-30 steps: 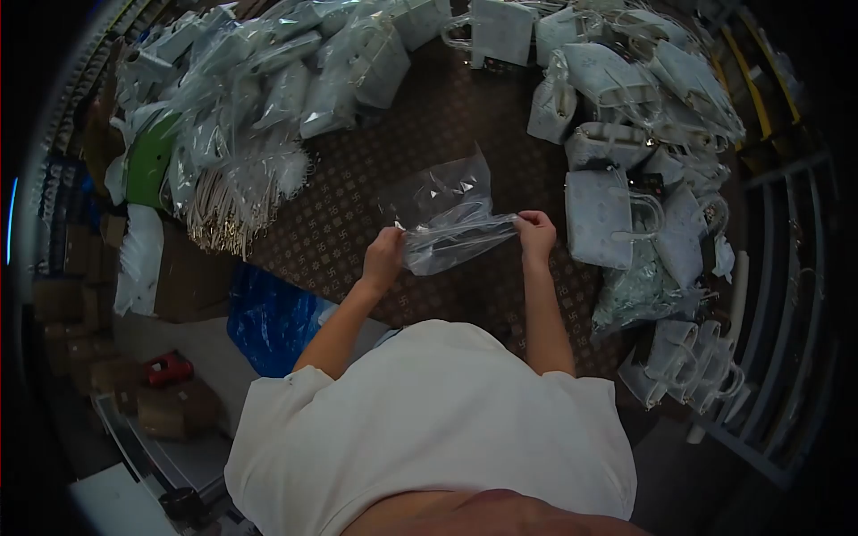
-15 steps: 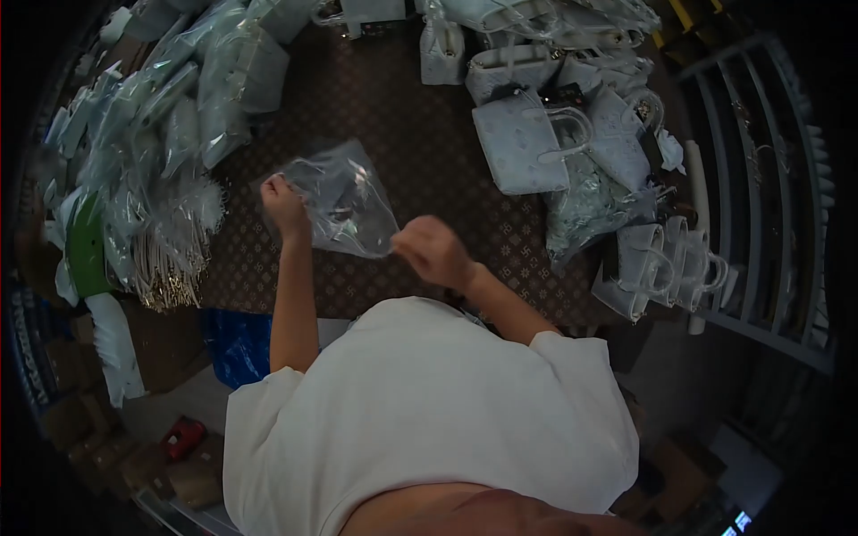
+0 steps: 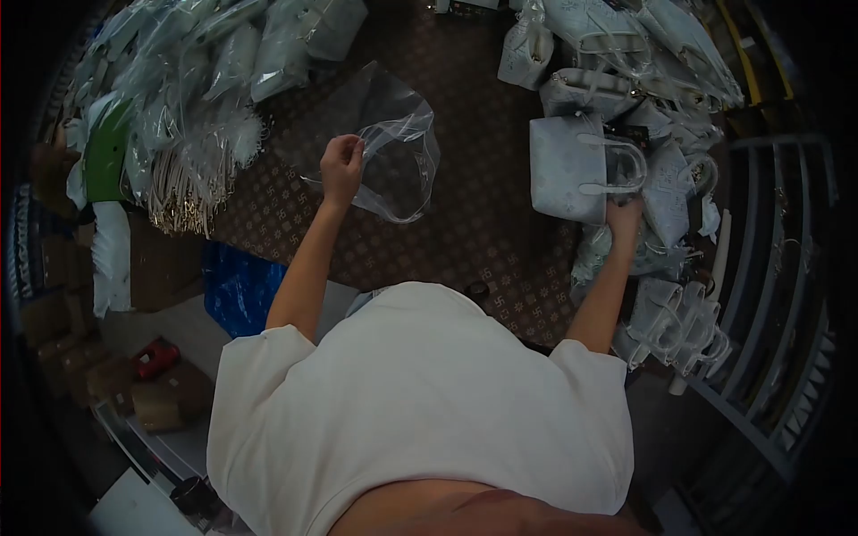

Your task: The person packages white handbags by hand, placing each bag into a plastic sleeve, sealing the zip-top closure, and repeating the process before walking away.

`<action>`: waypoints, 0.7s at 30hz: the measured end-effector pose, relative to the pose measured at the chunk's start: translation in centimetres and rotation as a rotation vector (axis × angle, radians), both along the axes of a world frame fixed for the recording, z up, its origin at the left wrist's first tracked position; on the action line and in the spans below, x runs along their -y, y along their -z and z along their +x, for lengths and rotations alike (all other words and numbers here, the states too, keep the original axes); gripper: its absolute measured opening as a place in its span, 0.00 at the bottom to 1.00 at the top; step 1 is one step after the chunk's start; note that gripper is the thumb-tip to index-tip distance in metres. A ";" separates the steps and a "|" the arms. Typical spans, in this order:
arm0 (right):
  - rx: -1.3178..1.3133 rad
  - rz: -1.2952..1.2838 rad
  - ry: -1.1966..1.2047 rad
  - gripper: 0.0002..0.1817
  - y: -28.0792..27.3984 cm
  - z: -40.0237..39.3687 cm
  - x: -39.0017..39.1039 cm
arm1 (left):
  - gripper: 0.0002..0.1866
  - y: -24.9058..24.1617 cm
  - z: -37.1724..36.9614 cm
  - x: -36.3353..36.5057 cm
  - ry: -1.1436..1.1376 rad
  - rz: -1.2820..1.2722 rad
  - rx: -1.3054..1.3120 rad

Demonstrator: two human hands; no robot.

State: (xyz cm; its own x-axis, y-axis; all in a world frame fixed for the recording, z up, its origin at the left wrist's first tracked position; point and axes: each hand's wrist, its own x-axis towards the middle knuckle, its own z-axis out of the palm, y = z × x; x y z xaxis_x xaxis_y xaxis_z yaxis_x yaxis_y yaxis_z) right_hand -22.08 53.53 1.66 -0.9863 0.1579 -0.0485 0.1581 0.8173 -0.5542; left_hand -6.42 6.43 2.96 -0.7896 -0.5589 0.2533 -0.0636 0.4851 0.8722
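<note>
My left hand point(image 3: 341, 166) grips the rim of a clear plastic bag point(image 3: 393, 147) and holds it open above the patterned brown table point(image 3: 465, 223). My right hand point(image 3: 623, 219) reaches out to the right and grasps the bottom edge of a pale grey handbag point(image 3: 572, 170) with a clear handle, which lies flat on the table. More grey handbags point(image 3: 643, 54) are piled behind and beside it.
Bagged handbags in plastic point(image 3: 206, 62) and a bundle of metal chains point(image 3: 183, 192) are heaped at the left. A metal railing point(image 3: 769, 268) runs along the right. A blue bag point(image 3: 237, 290) and cardboard boxes point(image 3: 165, 397) sit below the table's left edge.
My right hand let go of the plastic bag and swung right to the grey handbag. My left hand lifted the bag up and away, alone.
</note>
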 end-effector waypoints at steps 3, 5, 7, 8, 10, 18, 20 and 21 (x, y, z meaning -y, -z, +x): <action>-0.067 0.175 -0.057 0.35 -3.6 3.3 5.2 | 0.05 -0.4 -0.1 -0.7 0.011 -0.056 -0.045; -0.234 0.126 -0.150 0.32 -1.8 4.6 8.3 | 0.05 -0.4 -0.4 -1.3 0.018 -0.099 -0.047; -0.035 0.039 -0.198 0.28 -4.6 5.0 11.8 | 0.05 -0.1 -0.2 -1.2 0.021 -0.131 -0.014; 0.167 -0.056 -0.257 0.25 -5.5 5.1 13.0 | 0.05 -0.1 -0.1 -1.2 0.014 -0.136 -0.014; 0.130 -0.140 -0.320 0.22 -5.3 4.6 13.3 | 0.05 -0.4 -0.2 -1.0 -0.020 -0.141 -0.030; 0.414 -0.662 -0.357 0.15 -6.5 11.1 13.1 | 0.05 -0.8 -1.3 0.0 -0.111 -0.147 -0.032; 0.423 -0.950 -0.391 0.13 -7.3 13.5 15.1 | 0.06 -0.8 -1.5 -0.5 -0.106 -0.130 -0.017; 0.523 -0.795 -0.471 0.13 -7.9 13.8 15.9 | 0.06 -0.9 -1.7 -0.8 -0.084 -0.105 -0.005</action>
State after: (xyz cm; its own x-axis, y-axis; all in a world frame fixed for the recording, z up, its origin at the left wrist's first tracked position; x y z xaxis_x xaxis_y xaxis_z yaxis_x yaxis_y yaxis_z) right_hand -8.24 37.65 9.52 -0.7666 -0.4979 -0.4056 0.2931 0.2907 -0.9108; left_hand -8.15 7.22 3.90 -0.7396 -0.5934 0.3176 -0.1040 0.5669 0.8172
